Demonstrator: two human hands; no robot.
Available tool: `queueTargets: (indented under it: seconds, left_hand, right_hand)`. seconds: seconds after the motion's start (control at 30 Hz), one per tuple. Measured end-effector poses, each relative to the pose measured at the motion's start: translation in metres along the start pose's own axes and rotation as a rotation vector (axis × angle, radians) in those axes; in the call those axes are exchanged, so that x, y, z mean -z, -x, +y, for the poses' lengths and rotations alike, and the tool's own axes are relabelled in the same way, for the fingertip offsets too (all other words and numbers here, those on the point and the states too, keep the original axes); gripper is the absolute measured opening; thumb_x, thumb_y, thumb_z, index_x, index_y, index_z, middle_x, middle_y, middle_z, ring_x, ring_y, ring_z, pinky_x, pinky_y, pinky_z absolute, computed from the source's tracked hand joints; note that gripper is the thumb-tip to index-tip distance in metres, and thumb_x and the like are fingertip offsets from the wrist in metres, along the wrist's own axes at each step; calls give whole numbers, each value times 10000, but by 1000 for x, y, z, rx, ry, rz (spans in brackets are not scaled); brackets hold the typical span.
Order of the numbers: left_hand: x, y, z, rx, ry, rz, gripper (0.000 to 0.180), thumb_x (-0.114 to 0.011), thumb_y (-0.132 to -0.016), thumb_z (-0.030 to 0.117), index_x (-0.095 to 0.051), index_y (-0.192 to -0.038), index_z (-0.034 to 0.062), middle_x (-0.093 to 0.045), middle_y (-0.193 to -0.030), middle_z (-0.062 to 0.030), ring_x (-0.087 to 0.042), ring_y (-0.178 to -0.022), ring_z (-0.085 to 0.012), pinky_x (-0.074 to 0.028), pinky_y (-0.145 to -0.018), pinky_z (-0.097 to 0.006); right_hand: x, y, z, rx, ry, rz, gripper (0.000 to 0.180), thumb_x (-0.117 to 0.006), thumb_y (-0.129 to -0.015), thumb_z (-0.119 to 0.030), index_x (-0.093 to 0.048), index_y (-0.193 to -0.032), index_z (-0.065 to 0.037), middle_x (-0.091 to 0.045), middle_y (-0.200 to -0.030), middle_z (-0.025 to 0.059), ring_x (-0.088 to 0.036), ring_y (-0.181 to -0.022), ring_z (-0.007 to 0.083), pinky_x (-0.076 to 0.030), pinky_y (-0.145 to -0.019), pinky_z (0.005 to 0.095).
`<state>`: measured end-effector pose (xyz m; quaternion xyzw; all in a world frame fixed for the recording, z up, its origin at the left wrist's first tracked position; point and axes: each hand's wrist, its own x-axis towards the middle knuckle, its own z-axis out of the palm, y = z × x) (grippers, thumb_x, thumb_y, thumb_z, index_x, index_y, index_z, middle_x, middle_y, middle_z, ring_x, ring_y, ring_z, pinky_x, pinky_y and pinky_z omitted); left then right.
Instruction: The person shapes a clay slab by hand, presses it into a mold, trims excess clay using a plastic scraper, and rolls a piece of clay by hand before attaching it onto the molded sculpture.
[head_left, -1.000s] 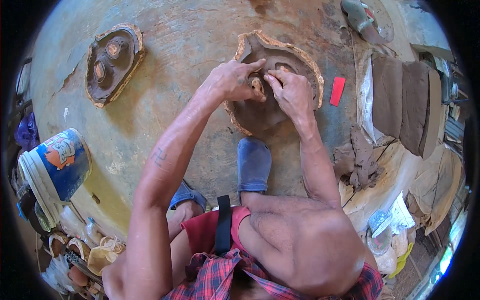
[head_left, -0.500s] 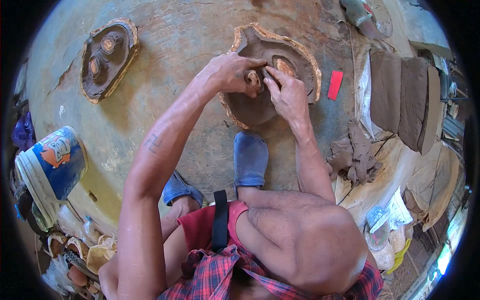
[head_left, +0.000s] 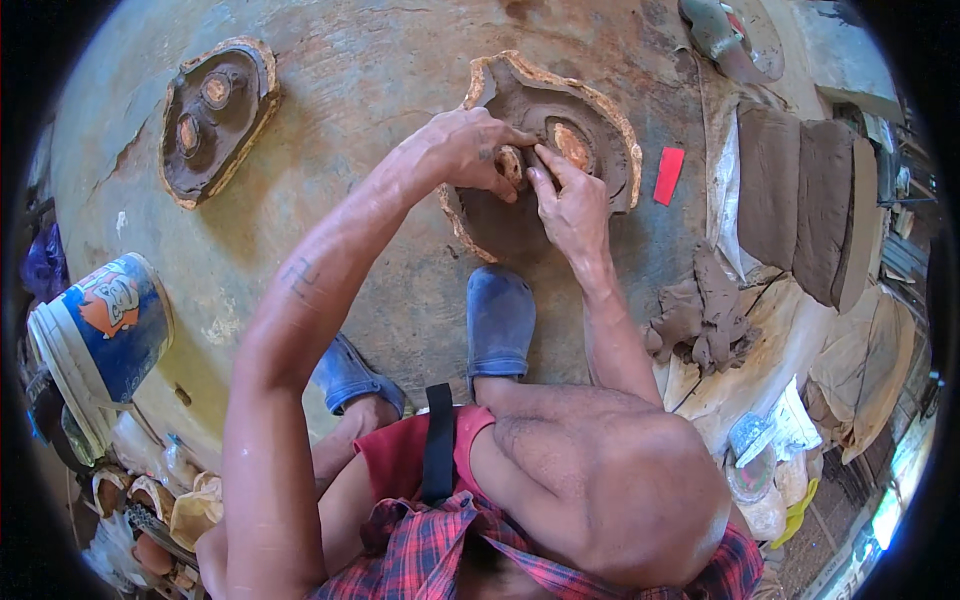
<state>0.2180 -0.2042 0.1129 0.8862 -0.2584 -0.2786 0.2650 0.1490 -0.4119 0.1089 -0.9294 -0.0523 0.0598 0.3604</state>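
In front of me on the floor lies a rough-edged mould point(head_left: 627, 125) lined with dark wet clay point(head_left: 505, 222). Two pale orange patches show through the lining: a left one point(head_left: 511, 166) and a larger oval right one point(head_left: 572, 146), each ringed by clay. My left hand point(head_left: 468, 150) curls round the left ring, index finger and thumb on its clay. From the other side, my right hand point(head_left: 572, 205) pinches the same clay ridge between thumb and forefinger. The fingertips of both hands nearly meet there; the clay right under them is partly hidden.
A second clay-lined mould point(head_left: 266, 75) sits at far left. Right of my work lie a red flat strip point(head_left: 669, 176), torn clay scraps point(head_left: 705, 318) and thick clay slabs point(head_left: 790, 200). A blue-and-white bucket point(head_left: 120, 320) stands at left. My blue clog point(head_left: 500, 318) is close below the mould.
Both hands keep working the same clay ridge. My right hand has shifted slightly down and left, uncovering more of the oval patch; the moulds stay in place.
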Motion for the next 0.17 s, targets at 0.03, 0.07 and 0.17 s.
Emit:
queueTargets:
  seconds: [0.03,0.07,0.17]
  left_hand:
    - [-1,1,-2,-7,15,4,853,-928,-671,451,-656,-1454,248,-781,-1099,-163,-741,-993,-370,-587,-857,-473]
    - [2,0,0,-8,18,5,853,-928,-671,451,-656,-1454,248,-781,-1099,-163,-741,-993,-370,-587,-857,-473]
    - [9,1,3,-67,-41,-22,856,-924,-677,478,-657,-1455,241,-773,-1133,-181,-736,-1042,-351,-585,-890,-444]
  right_hand:
    - [-2,1,-1,24,-18,41,356,-676,-983,-220,-733,-1293,-54,-735,-1120,262,-729,-1038,407,-574,-902,466]
    - [-1,1,0,24,-15,40,356,-676,-983,-220,-733,-1293,-54,-735,-1120,262,-729,-1038,407,-574,-902,466]
    - [5,2,0,-56,36,-29,347,-686,-978,-205,-738,-1288,-58,-741,-1115,259,-733,-1053,396,-576,-909,452]
